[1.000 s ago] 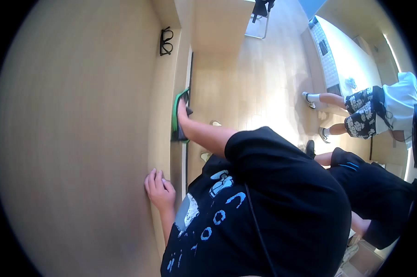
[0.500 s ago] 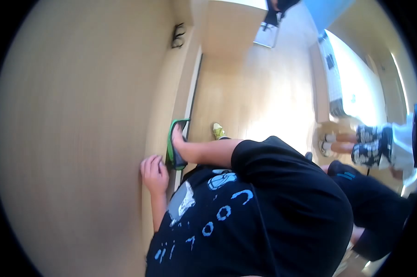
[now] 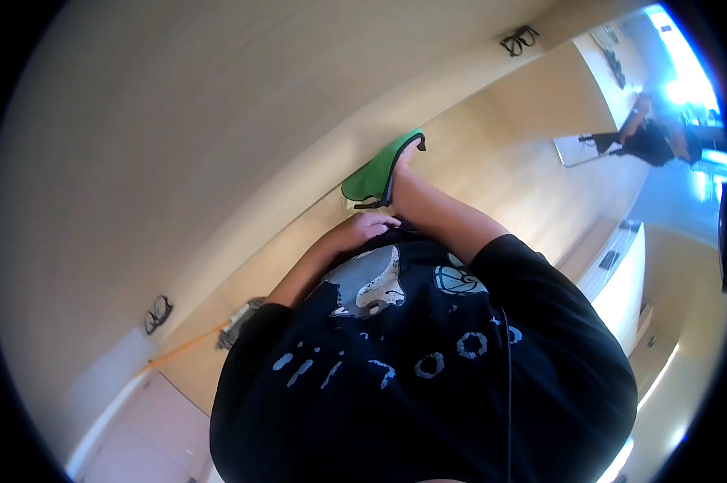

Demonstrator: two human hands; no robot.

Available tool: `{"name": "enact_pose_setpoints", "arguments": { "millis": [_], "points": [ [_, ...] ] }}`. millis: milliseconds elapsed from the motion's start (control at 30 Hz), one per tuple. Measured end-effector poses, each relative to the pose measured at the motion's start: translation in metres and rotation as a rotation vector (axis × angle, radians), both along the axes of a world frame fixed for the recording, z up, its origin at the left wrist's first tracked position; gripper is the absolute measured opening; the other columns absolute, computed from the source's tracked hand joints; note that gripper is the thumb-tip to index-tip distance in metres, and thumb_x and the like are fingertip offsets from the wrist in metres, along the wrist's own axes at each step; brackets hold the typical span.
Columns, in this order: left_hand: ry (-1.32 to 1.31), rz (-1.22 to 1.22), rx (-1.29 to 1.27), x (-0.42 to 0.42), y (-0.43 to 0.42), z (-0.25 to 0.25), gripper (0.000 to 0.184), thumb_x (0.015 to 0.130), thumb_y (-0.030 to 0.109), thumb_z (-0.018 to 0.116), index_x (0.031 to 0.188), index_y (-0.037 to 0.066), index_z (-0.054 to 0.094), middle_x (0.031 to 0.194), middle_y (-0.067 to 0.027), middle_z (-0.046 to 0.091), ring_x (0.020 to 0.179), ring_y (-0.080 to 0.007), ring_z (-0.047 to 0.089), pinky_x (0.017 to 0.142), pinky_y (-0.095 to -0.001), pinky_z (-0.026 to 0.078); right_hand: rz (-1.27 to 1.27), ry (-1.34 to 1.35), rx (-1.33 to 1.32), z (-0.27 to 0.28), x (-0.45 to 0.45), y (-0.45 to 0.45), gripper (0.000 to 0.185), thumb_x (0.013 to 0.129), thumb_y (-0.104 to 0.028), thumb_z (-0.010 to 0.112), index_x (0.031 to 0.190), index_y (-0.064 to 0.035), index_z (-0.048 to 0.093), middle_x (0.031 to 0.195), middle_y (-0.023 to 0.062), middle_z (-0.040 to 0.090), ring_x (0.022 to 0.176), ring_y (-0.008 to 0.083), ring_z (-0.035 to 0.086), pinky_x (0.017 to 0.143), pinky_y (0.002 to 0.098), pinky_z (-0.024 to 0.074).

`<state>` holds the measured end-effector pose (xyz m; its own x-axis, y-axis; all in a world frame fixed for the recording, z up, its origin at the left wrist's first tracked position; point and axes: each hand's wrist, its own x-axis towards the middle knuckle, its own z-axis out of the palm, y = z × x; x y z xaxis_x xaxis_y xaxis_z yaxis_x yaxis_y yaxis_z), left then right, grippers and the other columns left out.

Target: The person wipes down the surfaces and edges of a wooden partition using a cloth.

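Note:
A green pouch [image 3: 379, 171] with black edging stands near the edge of a large beige surface [image 3: 218, 113]. My right hand [image 3: 412, 154] reaches into its opening; the fingers are mostly hidden inside. Just below the pouch, close to my black printed shirt [image 3: 395, 354], is my left hand [image 3: 370, 228]. Its fingers are loosely extended towards the right, and nothing shows in them. A small pale object [image 3: 353, 206] shows under the pouch's lower edge; its kind is unclear.
Black looped objects resembling glasses [image 3: 519, 40] sit along the beige surface's edge, with another [image 3: 159, 314] at lower left. An orange strap [image 3: 182, 351] stretches near it. Another person [image 3: 657, 143] is at upper right by a metal-framed item [image 3: 576, 151].
The view has swung round, and the pouch now shows its green side instead of its open mouth. My left hand has come off the beige surface to beneath the pouch.

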<state>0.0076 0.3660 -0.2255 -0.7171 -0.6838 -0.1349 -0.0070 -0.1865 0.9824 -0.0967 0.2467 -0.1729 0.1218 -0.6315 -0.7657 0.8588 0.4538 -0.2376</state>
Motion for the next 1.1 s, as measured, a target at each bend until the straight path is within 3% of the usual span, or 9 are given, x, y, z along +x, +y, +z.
{"name": "enact_pose_setpoints", "arguments": {
  "millis": [100,267,400,533,567,767,933,967,1100],
  "points": [
    [-0.302,0.16,0.004,-0.046,-0.004,-0.01,0.023,0.09,0.013,0.056,0.106,-0.001,0.064,0.102,-0.0133,0.07,0.095,-0.023,0.064,0.087,-0.0352,0.049,0.067,0.05,0.0,-0.003,-0.004,-0.001,0.091,0.085,-0.079,0.029,0.149,-0.0159,0.038,0.153,0.0113,0.037,0.139,0.0329,0.035,0.115,0.0498,0.0254],
    [-0.16,0.938,-0.296,-0.086,-0.013,-0.044,0.018,0.089,0.006,0.053,0.104,-0.001,0.062,0.098,-0.0193,0.067,0.091,-0.0318,0.064,0.078,-0.04,0.05,0.178,0.09,0.011,-0.006,-0.013,0.002,0.088,0.087,-0.076,0.029,0.15,-0.0152,0.037,0.153,0.0105,0.037,0.139,0.0317,0.035,0.115,0.0484,0.0263],
    [-0.359,1.077,-0.349,-0.1,-0.005,-0.037,0.021,0.088,-0.002,0.047,0.105,-0.003,0.06,0.098,-0.0235,0.065,0.089,-0.038,0.062,0.076,-0.0402,0.049,0.255,0.095,0.012,-0.006,-0.024,0.004,0.086,0.089,-0.074,0.029,0.15,-0.0147,0.036,0.153,0.0099,0.037,0.139,0.0307,0.036,0.114,0.0473,0.027],
    [0.454,1.435,0.347,-0.129,-0.026,-0.02,0.02,0.095,0.007,0.056,0.113,0.0,0.062,0.108,-0.0102,0.068,0.098,-0.0219,0.064,0.082,-0.0348,0.05,0.318,0.096,0.003,-0.007,-0.029,-0.001,0.083,0.09,-0.072,0.028,0.15,-0.0142,0.036,0.152,0.0093,0.037,0.139,0.0297,0.036,0.114,0.0462,0.0277],
    [0.368,1.416,0.329,-0.132,-0.025,-0.015,0.028,0.094,0.011,0.063,0.12,0.002,0.059,0.116,-0.0053,0.064,0.103,-0.0149,0.061,0.086,-0.0322,0.049,0.344,0.087,0.0,-0.008,-0.029,-0.001,0.083,0.091,-0.072,0.028,0.15,-0.0141,0.036,0.152,0.0091,0.037,0.139,0.0295,0.036,0.114,0.046,0.0279],
    [0.615,1.548,-0.032,-0.143,-0.032,-0.019,0.031,0.091,0.002,0.061,0.122,0.002,0.056,0.116,-0.0067,0.063,0.106,-0.0178,0.06,0.092,-0.0335,0.049,0.491,-0.042,0.013,-0.009,-0.037,0.005,0.08,0.093,-0.069,0.028,0.15,-0.0133,0.035,0.152,0.0082,0.037,0.139,0.0281,0.036,0.114,0.0443,0.0289],
    [0.068,1.797,-0.258,-0.114,-0.047,-0.044,0.022,0.091,0.018,0.063,0.109,0.005,0.06,0.093,-0.0075,0.066,0.088,-0.0217,0.064,0.076,-0.0338,0.051,0.564,0.0,-0.067,-0.011,-0.048,0.009,0.076,0.095,-0.066,0.03,0.148,-0.0123,0.036,0.151,0.0077,0.04,0.137,0.0261,0.038,0.113,0.0426,0.031],
    [0.017,1.807,-0.359,-0.111,-0.045,-0.03,0.022,0.092,0.025,0.062,0.104,0.006,0.061,0.086,-0.0078,0.066,0.081,-0.0224,0.065,0.069,-0.0334,0.052,0.482,-0.02,-0.105,-0.013,-0.046,0.005,0.065,0.094,-0.06,0.033,0.137,-0.0121,0.047,0.139,0.0073,0.049,0.124,0.0232,0.048,0.101,0.038,0.0408],
    [0.884,1.791,0.387,-0.109,-0.049,0.018,0.027,0.097,0.036,0.052,0.099,0.01,0.059,0.084,-0.0086,0.065,0.067,-0.0228,0.063,0.056,-0.0312,0.051,0.549,0.527,-0.144,-0.005,-0.051,0.007,0.046,0.093,-0.053,0.034,0.107,-0.0142,0.055,0.104,0.0042,0.058,0.09,0.0194,0.054,0.076,0.0315,0.044]
  ]
}}
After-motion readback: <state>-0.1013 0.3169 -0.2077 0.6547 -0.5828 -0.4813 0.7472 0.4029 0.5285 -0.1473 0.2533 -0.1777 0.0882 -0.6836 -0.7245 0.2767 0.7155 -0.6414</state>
